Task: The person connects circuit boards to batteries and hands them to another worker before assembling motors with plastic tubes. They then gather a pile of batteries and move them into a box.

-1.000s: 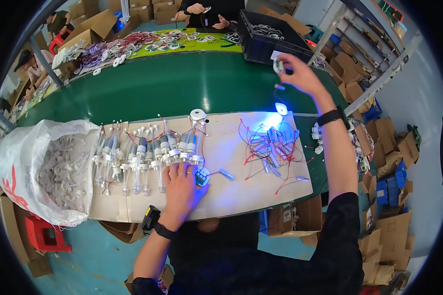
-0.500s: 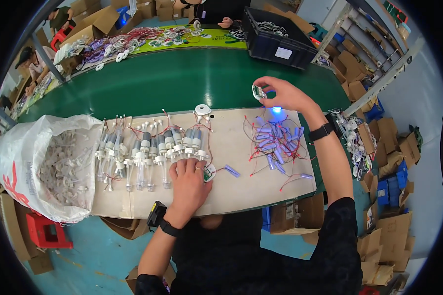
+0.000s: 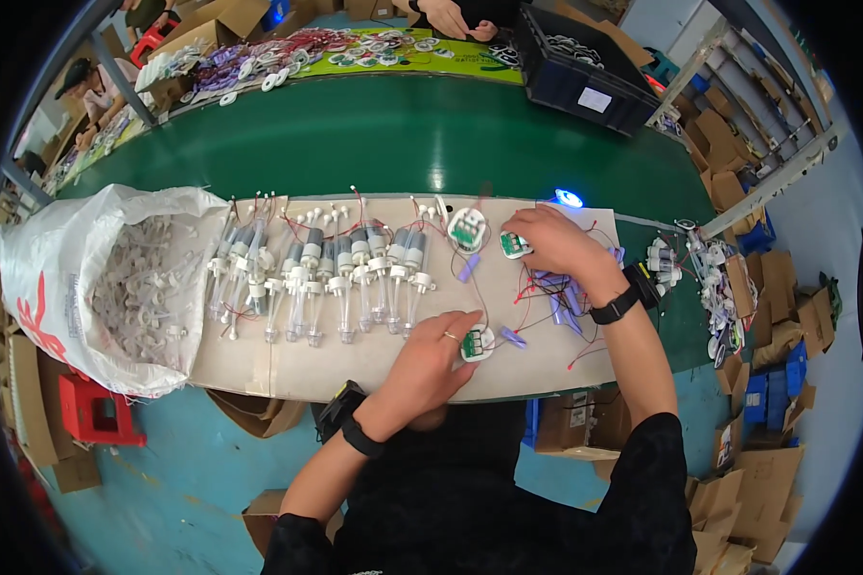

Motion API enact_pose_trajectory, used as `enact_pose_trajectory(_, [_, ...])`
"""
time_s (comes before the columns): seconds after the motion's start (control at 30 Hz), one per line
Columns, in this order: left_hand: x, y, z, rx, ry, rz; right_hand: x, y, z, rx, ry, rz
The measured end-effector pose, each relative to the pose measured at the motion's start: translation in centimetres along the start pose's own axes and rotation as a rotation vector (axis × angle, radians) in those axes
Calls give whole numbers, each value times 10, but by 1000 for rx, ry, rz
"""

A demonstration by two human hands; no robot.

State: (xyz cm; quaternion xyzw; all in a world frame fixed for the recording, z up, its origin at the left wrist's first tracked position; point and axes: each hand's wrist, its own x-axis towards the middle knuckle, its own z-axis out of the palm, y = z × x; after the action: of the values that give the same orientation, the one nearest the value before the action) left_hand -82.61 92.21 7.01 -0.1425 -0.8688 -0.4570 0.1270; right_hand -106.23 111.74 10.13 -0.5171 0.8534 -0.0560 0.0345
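**A left disc [image 3: 477, 343] in the left hand [image 3: 427, 364], a right disc [image 3: 515, 245] in the right hand [image 3: 558, 244]**

At the far left of the frame, a white sack [image 3: 43, 287], open toward the right and filled with small clear-and-white plastic parts [image 3: 144, 278]. Below it, toward the lower left, a red stool [image 3: 96, 412]. In the upper left, along the far edge of the green surface [image 3: 355, 144], a long heap of white and purple pieces [image 3: 230, 77].

Left of centre, on a pale cardboard sheet [image 3: 302, 374], grey-and-clear tubes [image 3: 355, 254] with white collars, set side by side in an uneven row.

Just below the middle of the frame, has the left hand part closed, thumb and forefinger round the left edge of the left disc, white with a green board. Near its right edge, a purple cylinder [image 3: 513, 337]. Higher up, over the sheet, a third disc [image 3: 467, 230], board side showing; cannot tell whether touching the sheet.

Right of centre, has the right hand curled, fingertips closed on the right disc, also white with a green board. Above this hand, at the sheet's upper edge, a glowing blue light [image 3: 569, 198]; beneath and below it, a tangle of purple cylinders and red and black wires [image 3: 566, 311].

In the upper right, a black bin [image 3: 551, 86]; at the far right, cardboard boxes [image 3: 767, 479].
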Motion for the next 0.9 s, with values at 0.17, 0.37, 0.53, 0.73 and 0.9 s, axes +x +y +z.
enact_pose_trajectory(0.17, [-6,1,4,79,-13,-4,-8,-19,-17,183,129,44])
enact_pose_trajectory(0.37, [-13,-11,2,237,-10,-28,18,-68,-17,445,142,-29])
enact_pose_trajectory(0.53, [-19,-4,-12,377,36,-48,28,-71,9,128,86,-77])
enact_pose_trajectory(0.73, [-22,-16,-19,310,1,-99,45,-52,9,161,70,63])
enact_pose_trajectory(0.9, [-25,-16,-21,312,-23,-72,50,-49,4,43,-33,46])
